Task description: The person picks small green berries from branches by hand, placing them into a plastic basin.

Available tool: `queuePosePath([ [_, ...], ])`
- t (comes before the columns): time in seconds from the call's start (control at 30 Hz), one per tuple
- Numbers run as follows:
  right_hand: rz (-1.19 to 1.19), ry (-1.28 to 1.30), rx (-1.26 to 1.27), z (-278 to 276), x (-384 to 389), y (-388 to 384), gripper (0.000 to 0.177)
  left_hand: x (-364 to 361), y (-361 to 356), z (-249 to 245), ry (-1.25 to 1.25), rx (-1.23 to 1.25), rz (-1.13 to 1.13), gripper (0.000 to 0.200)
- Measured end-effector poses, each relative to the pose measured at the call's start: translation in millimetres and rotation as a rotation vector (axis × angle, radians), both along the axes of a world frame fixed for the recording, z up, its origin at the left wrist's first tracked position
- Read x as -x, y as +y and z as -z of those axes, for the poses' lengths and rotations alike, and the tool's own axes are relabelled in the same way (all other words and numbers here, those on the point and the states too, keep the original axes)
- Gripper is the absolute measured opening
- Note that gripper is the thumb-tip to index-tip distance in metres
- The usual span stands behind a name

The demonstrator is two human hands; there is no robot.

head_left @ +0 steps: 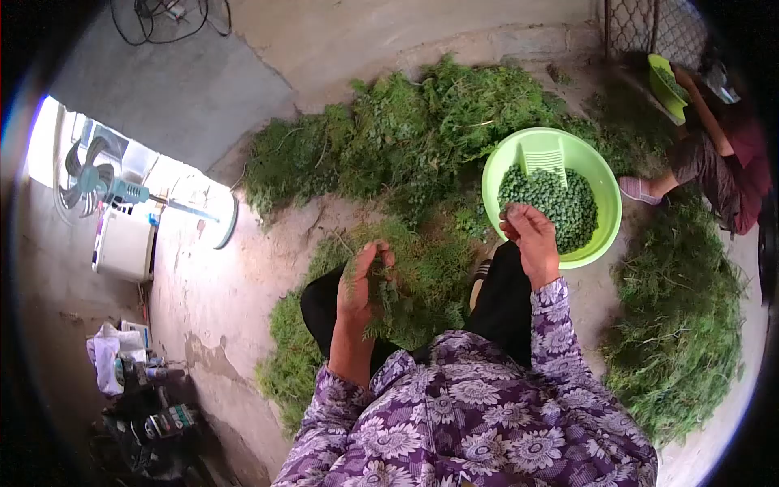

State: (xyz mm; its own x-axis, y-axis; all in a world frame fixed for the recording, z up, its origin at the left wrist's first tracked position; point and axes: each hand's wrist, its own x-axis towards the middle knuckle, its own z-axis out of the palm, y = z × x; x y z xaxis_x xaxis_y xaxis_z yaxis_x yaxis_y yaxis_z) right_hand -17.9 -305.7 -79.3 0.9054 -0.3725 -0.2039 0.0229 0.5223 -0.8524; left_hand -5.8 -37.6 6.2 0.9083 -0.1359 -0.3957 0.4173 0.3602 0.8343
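My left hand (361,280) is curled closed around a thin leafy green sprig (388,304), whose leaves hang below the fingers between my knees. My right hand (531,239) is raised over the near left side of a lime-green plastic basin (607,178). Its thumb and fingers are pinched together at the tips, and what they hold, if anything, is too small to make out. Many small round green berries (568,207) fill the bottom of the basin. A ridged washboard part (542,157) slopes down its far inner wall.
Heaps of cut leafy branches (406,130) lie ahead, with another heap (677,325) at the right. A seated person (730,162) at the far right holds a second green basin (667,89). A standing fan (101,178) is at the left, above clutter (162,414) along the wall.
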Motion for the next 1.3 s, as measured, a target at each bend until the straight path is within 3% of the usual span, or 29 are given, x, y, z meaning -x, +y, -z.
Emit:
queuePosePath([
  [0.07,-0.102,-0.215,0.062,-23,4,21,0.012,-2,-1,6,-0.021,0.056,0.041,0.021],
  [0.13,-0.235,-0.215,0.077,-57,16,43,0.013,-3,-1,7,-0.025,0.061,0.050,0.021],
  [0.2,-0.340,-0.291,0.284,-74,25,63,0.014,-3,-2,9,-0.030,0.059,0.064,0.022],
  [0.33,-0.511,-0.328,0.341,-91,38,91,0.021,-5,-3,9,0.023,0.090,-0.018,0.022],
  [0.4,-0.599,-0.223,0.537,-95,39,96,0.026,-4,-4,11,0.022,0.063,-0.048,0.022],
  [0.53,-0.551,-0.251,0.641,-89,37,103,0.033,-2,-11,10,-0.029,0.076,-0.079,0.025],
  [0.6,-0.484,-0.340,0.832,-83,35,106,0.042,-1,-13,10,-0.012,0.136,-0.071,0.026],
  [0.87,-0.473,-0.326,0.933,-82,34,113,0.040,0,-11,12,-0.043,0.301,-0.042,0.030],
  [1.13,-0.545,-0.325,0.957,-80,30,114,0.038,2,-14,9,-0.059,0.200,-0.040,0.031],
  [1.3,-0.566,-0.313,0.773,-77,28,112,0.033,8,-19,-2,-0.020,0.139,-0.060,0.031],
])
